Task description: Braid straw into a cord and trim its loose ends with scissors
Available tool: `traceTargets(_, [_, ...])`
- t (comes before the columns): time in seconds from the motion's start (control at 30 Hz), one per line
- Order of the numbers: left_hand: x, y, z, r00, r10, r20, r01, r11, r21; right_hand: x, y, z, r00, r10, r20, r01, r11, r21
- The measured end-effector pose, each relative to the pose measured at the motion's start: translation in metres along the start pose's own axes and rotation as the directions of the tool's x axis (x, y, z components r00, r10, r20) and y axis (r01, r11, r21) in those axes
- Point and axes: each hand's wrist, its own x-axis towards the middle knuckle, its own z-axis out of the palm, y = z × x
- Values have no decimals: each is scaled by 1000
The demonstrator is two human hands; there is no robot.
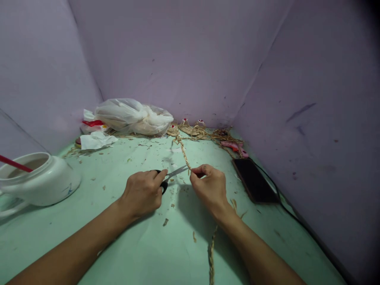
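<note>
My left hand (144, 192) is closed around the black handles of a pair of scissors (175, 171). The blades point right and reach the braided straw cord (183, 150), close to my right fingertips. My right hand (209, 184) pinches that cord between thumb and forefinger. From the pinch the cord runs away from me toward the back of the table. Another stretch of braid (211, 257) shows below my right wrist and runs off the bottom of the view. Whether the two stretches join is hidden by my hand and arm.
A white pot (56, 180) with a red stick stands at left. Along the back wall lie a plastic bag (133, 116), a tissue (97, 140), woven straw pieces (192, 128) and a pink tool (234, 148). A phone (255, 180) and a black cable (292, 215) lie at right.
</note>
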Motion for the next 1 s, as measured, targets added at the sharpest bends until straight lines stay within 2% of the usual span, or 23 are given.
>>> traceTargets(0.2, [1,-2,1,999,-22,34,23,1000,-18,-1,0,-1,998,-51,-26,50,998,-31])
traceTargets(0.43, [1,-4,5,999,-11,47,13,999,-49,0,-2,-1,995,98,24,-100,988,118])
traceTargets(0.73, [2,-5,4,992,-12,125,24,995,-94,0,-4,-3,989,138,46,-144,974,175])
traceTargets(0.83, [4,-6,3,990,-42,134,63,986,-157,1,-4,-1,989,142,45,-148,971,190])
traceTargets(0.93, [4,-7,1,987,-112,111,138,956,-258,3,-3,1,973,211,93,-229,932,279])
traceTargets(1.0, [5,-7,0,984,-154,88,173,940,-293,6,-3,2,941,297,164,-338,856,392])
